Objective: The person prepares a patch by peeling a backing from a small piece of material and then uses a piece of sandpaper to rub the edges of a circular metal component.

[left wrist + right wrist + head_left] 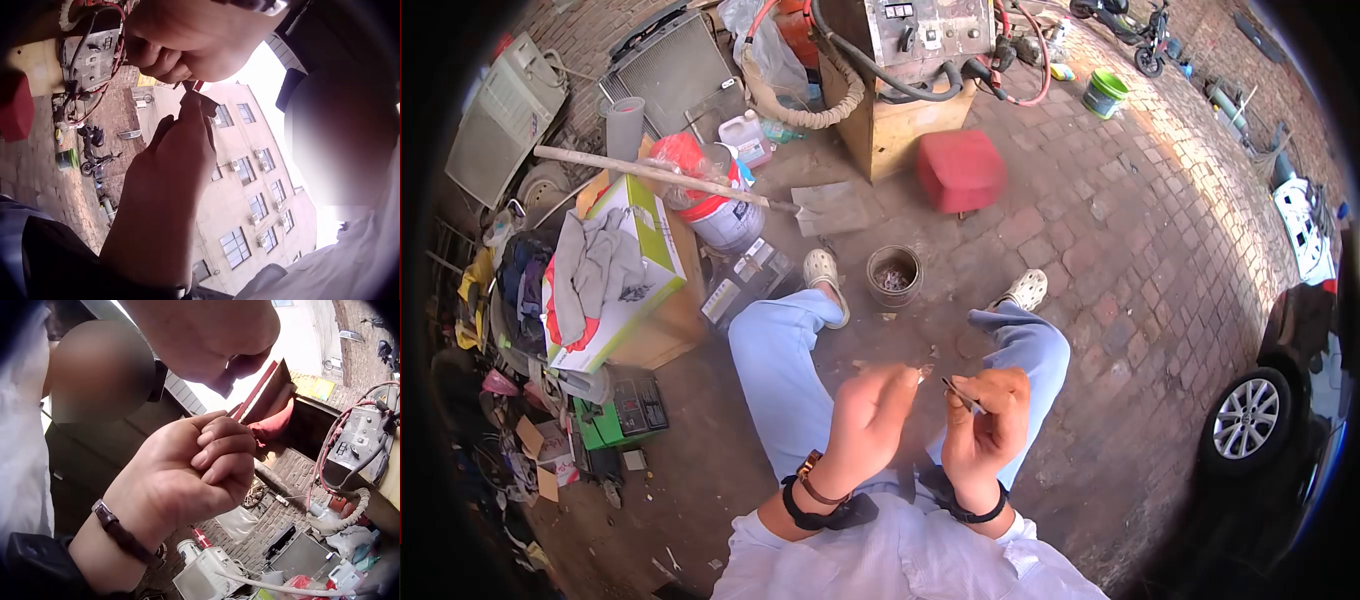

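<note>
Both hands are raised close together in front of the lap. My left hand [870, 412], with a brown strap on its wrist, pinches a small light piece [924, 372] at its thumb and index tips; its kind cannot be told. In the right wrist view the other fingers of the left hand [206, 456] are curled into the palm. My right hand [992, 415] pinches a thin dark flat piece [962, 395] between thumb and fingers. Its corner [209, 106] shows beside the fingertips in the left wrist view. The two hands' fingertips are a short gap apart.
A metal pot [894, 299] with small bits inside stands between the feet. Beyond it are a red stool-like block [962, 172] and a control box [930, 40] with cables. Left are a shovel [832, 208], batteries [745, 280] and cartons. A parked car [1305, 400] stands right.
</note>
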### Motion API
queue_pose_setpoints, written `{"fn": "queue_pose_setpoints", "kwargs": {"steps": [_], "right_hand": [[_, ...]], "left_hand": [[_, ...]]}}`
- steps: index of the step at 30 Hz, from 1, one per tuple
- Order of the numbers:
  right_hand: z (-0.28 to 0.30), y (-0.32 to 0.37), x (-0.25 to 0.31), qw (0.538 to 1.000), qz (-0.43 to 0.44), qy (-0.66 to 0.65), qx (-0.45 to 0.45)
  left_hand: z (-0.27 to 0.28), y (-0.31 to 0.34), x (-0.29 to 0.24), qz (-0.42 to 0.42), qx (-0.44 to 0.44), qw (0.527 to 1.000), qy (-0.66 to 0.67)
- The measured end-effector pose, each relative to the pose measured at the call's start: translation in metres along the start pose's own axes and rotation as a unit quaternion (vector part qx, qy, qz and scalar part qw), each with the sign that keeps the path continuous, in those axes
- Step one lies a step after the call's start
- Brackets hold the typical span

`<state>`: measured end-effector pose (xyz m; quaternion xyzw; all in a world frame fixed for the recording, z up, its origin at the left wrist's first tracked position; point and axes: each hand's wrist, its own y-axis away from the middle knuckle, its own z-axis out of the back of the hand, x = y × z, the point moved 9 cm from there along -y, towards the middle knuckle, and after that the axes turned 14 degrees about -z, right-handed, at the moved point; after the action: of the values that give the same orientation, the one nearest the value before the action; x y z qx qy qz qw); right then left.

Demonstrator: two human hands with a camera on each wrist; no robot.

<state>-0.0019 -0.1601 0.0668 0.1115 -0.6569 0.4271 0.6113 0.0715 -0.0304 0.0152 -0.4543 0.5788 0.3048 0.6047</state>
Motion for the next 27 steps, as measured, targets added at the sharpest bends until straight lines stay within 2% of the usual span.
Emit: {"fn": "queue_pose_setpoints", "kwargs": {"steps": [2,3,5,6,11,14,17,21,23,24,25,26,27], "right_hand": [[-0.003,0.003,0.012,0.998,0.048,0.048,-0.02],[-0.005,0.003,0.013,0.997,0.051,0.05,-0.014],[-0.011,0.003,0.017,0.995,0.068,0.075,-0.011],[-0.012,0.005,0.021,0.992,0.091,0.081,-0.023],[-0.024,0.012,-0.009,0.99,0.103,0.098,-0.024],[-0.028,0.012,-0.013,0.984,0.133,0.114,-0.025],[-0.03,0.005,-0.005,0.981,0.141,0.13,-0.021],[-0.042,0.004,-0.002,0.985,0.121,0.125,-0.001],[-0.049,0.009,-0.006,0.983,0.122,0.135,0.016],[-0.048,0.011,-0.012,0.986,0.121,0.116,0.006],[-0.047,0.013,-0.02,0.988,0.119,0.096,-0.006],[-0.054,0.012,-0.041,0.983,0.096,0.155,0.018],[-0.061,0.012,-0.066,0.974,0.072,0.213,0.04]], "left_hand": [[-0.002,-0.002,-0.014,-0.036,0.01,0.996,-0.082],[-0.001,-0.002,-0.017,-0.037,0.005,0.996,-0.078],[-0.005,-0.002,-0.034,-0.119,0.036,0.985,-0.122],[-0.004,-0.003,-0.034,-0.123,0.023,0.987,-0.101],[0.008,-0.005,-0.009,-0.115,-0.044,0.991,-0.058],[0.013,-0.003,0.016,-0.041,-0.052,0.997,0.026],[0.015,-0.008,0.015,-0.026,-0.033,0.998,0.036],[0.02,-0.015,0.004,-0.068,-0.037,0.996,-0.039],[0.022,-0.016,-0.009,-0.131,-0.041,0.985,-0.108],[0.023,-0.016,-0.011,-0.13,-0.044,0.985,-0.105],[0.026,-0.015,-0.012,-0.114,-0.06,0.991,-0.045],[0.029,-0.014,-0.013,-0.098,-0.076,0.992,0.015],[0.031,-0.017,-0.02,-0.097,-0.074,0.992,0.015]]}}
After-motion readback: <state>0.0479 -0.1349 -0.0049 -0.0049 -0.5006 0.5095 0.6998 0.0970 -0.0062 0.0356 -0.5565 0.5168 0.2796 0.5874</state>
